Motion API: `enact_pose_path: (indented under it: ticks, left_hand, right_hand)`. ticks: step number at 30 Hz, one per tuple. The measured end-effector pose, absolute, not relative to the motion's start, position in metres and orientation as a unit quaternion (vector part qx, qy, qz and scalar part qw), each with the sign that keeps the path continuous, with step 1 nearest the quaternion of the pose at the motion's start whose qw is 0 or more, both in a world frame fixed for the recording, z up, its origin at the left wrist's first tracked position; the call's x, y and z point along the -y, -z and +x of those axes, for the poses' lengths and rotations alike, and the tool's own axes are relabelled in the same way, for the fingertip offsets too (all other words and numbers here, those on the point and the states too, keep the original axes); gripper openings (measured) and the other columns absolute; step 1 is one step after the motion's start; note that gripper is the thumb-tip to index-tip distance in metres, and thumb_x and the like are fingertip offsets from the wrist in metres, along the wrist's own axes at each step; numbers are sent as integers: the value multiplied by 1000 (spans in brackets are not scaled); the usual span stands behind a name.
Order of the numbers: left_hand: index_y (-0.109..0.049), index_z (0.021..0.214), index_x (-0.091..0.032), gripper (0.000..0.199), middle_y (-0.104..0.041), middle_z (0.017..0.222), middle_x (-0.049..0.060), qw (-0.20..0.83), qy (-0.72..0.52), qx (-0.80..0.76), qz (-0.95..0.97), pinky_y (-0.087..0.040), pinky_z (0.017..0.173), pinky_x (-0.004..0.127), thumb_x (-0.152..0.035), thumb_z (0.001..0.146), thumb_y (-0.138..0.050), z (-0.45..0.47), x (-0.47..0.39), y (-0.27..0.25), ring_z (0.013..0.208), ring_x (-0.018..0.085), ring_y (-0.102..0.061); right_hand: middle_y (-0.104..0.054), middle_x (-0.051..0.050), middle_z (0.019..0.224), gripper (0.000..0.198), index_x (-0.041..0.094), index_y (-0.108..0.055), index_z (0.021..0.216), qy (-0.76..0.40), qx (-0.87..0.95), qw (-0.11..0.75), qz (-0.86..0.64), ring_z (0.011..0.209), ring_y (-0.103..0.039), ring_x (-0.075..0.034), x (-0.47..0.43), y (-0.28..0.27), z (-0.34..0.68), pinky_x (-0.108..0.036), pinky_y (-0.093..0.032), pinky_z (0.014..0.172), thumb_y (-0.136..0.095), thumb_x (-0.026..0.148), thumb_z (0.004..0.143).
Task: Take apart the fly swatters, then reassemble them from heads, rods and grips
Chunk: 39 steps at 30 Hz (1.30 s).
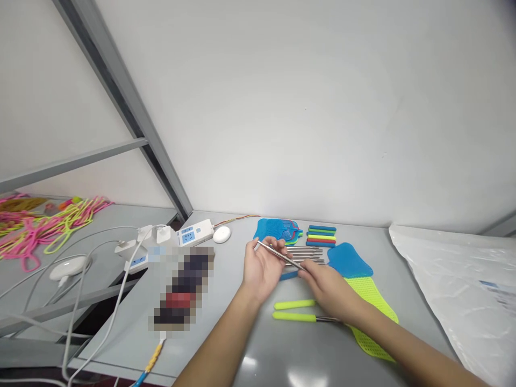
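Note:
Between my two hands a thin metal rod [278,253] slants down to the right. My left hand [260,274] is palm up, its thumb and curled fingers about the rod's upper end. The lower end is pinched in my right hand [328,287]. Behind my hands lie several similar metal rods [312,251] and a stack of coloured handle tubes [321,236]. A blue handle [288,276] is partly hidden by my right hand. Below it lie two yellow-green handles [294,317], one with a metal rod in it. Blue flyswatter heads [274,228] are piled at the back.
Right of my hands lie a blue swatter head [349,259] and a yellow-green mesh one [368,293], partly under my right arm. A white plastic bag [443,279] covers the right side. Leftward are a blurred-out object [183,290], power strips [195,233], a white puck [221,234] and cables.

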State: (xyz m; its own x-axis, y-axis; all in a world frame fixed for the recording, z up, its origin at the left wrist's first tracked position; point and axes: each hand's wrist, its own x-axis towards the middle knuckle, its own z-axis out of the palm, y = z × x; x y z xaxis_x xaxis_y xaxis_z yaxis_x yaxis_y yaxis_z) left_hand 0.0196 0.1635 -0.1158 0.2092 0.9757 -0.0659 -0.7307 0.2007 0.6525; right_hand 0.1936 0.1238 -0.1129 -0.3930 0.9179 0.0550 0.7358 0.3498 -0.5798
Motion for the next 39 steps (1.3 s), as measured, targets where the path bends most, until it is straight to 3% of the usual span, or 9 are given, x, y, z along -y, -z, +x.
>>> enact_pose_path:
  ticks: [2,4,7,9,13,19,23,39]
  left_hand:
    - [-54,82,-18,36,-59,91,7,652,-611,-316,320,-48,81,35,-47,89,-34,13,-169,119,81,17,-57]
    - [-57,89,-20,36,-61,98,7,491,-631,-422,427,-46,88,35,-46,91,-33,1,-178,124,90,18,-57]
    - [-57,107,-23,33,-60,114,8,240,-496,-560,619,-37,99,39,-41,93,-33,-15,-198,135,110,21,-51]
    - [-54,119,-21,37,-55,125,11,166,-401,-590,681,-31,104,43,-40,93,-36,-18,-213,143,121,25,-45]
    - [-54,125,-22,44,-49,134,15,155,-336,-601,708,-22,106,54,-45,91,-39,-6,-231,155,128,32,-39]
    - [-51,129,-26,47,-43,141,15,132,-261,-602,743,-16,105,62,-50,92,-35,12,-228,161,132,33,-32]
    - [-48,132,-28,49,-40,143,13,110,-242,-586,766,-20,105,58,-51,93,-29,19,-223,162,132,31,-32]
    - [-47,133,-21,46,-38,145,11,126,-302,-533,780,-25,110,46,-44,94,-35,9,-218,163,134,26,-32]
  right_hand:
    - [-61,-1,78,26,24,-46,84,-231,799,187,-524,69,-56,-18,-124,112,208,-28,-35,60,-29,38,98]
    - [-61,-1,80,27,24,-48,87,-221,794,188,-534,71,-56,-19,-122,114,225,-29,-37,62,-28,39,98]
    - [-61,-2,82,28,24,-50,88,-188,795,184,-546,74,-55,-20,-119,122,252,-31,-38,66,-28,38,98]
    - [-61,-3,83,27,24,-51,88,-155,809,177,-539,74,-55,-20,-117,130,267,-34,-39,69,-29,35,98]
    - [-60,-5,85,24,24,-55,96,-101,838,183,-503,76,-55,-21,-113,147,283,-36,-40,72,-32,29,97]
    - [-59,-6,90,21,24,-55,101,-73,844,203,-491,83,-55,-20,-115,161,283,-38,-38,77,-35,26,97]
    - [-60,-6,91,20,24,-56,100,-63,845,212,-486,85,-55,-20,-115,160,280,-37,-38,78,-37,25,96]
    - [-57,-5,90,25,25,-55,114,-70,834,227,-498,86,-52,-19,-116,156,292,-41,-34,84,-36,26,97]
